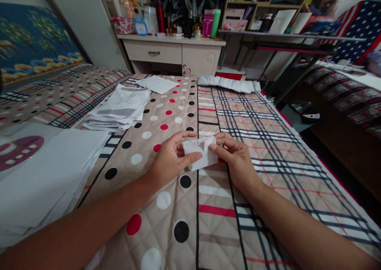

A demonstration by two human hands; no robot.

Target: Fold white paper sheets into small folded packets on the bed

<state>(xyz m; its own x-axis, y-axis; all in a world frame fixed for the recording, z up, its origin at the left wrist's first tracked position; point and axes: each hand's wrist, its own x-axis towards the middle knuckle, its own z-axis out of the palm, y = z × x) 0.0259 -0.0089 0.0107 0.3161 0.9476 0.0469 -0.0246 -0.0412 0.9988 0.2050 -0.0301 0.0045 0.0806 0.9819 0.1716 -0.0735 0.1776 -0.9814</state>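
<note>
A small folded piece of white paper (196, 145), with faint print on it, is held up over the bed between both hands. My left hand (175, 155) grips its left side, thumb across the front and fingers behind. On the other side, my right hand (233, 155) pinches the paper's right edge, its thumb pressed on a folded flap. The fingertips behind the paper are partly hidden. Beyond the hands, a row of folded white papers (229, 84) lies near the bed's far edge.
A patterned quilted bedspread (166, 234) covers the bed. To the left are a stack of printed sheets (119, 105), a loose sheet (157, 84) and a larger paper pile (59, 171) at the near left. A white dresser (154, 50) stands behind the bed, a shelf desk (285, 34) beside it.
</note>
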